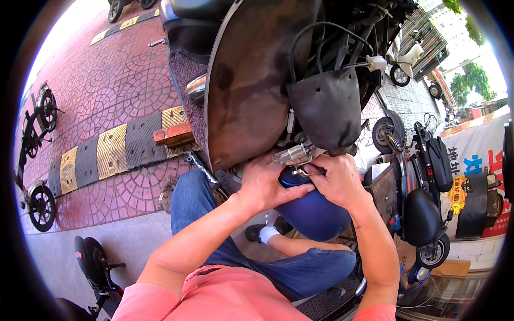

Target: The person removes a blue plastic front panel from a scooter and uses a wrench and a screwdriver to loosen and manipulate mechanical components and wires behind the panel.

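Both my hands work at a silver metal part [293, 155], which looks like a brake caliper, just above a rounded blue mudguard [317, 211]. My left hand [261, 184] is closed about the part's left side, its thumb lying along the top of the mudguard; its other fingertips are hidden. My right hand [338, 179] has its fingers bent in at the part's right side, pinching something small and metallic that I cannot make out. A worn black cover [327, 109] hangs over my right hand. Left of it stands a large brown, curved panel [251, 80] of the vehicle.
A red block [174, 135] lies by a yellow-and-black rubber ramp [112, 150] on the left. Parked two-wheelers [43, 206] stand at the far left, and a scooter with a black seat [424, 213] is close on the right. Cables [332, 27] loop above the black cover.
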Tool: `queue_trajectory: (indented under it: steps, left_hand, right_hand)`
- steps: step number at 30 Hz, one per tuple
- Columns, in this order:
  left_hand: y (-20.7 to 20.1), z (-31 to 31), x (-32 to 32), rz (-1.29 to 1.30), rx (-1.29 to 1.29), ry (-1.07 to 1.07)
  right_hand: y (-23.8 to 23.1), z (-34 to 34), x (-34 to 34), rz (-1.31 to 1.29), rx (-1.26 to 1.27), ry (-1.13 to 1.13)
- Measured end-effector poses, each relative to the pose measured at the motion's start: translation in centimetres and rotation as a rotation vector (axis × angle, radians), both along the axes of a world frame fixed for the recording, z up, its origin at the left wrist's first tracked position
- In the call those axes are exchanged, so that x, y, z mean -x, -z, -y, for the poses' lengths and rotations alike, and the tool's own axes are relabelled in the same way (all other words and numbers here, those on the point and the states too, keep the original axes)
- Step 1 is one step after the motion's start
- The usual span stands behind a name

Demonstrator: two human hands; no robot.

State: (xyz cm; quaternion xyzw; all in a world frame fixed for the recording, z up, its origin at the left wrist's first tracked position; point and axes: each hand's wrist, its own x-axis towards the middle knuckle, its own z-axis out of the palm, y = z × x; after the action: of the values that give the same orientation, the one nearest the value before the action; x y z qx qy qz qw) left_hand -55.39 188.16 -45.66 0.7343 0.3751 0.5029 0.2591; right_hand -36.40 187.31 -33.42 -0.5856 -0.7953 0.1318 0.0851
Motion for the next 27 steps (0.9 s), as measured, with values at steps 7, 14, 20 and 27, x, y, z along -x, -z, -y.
queue_trajectory:
  steps: [7,14,20,27]
  left_hand:
    - [-0.1,0.2,0.0,-0.015,0.011,-0.01]
    - [0.5,0.0,-0.1,0.003,-0.012,-0.009]
    - [0.3,0.2,-0.1,0.025,-0.004,-0.028]
    - [0.6,0.2,-0.4,0.034,-0.009,-0.035]
  right_hand:
    - [0.2,-0.3,-0.2,0.014,-0.063,-0.05]
    - [0.7,-0.5,-0.1,0.004,-0.11,-0.094]
    - [1.0,-0.4,-0.2,-0.014,-0.201,-0.157]
    - [2.4,-0.4,-1.2,-0.045,-0.261,-0.184]
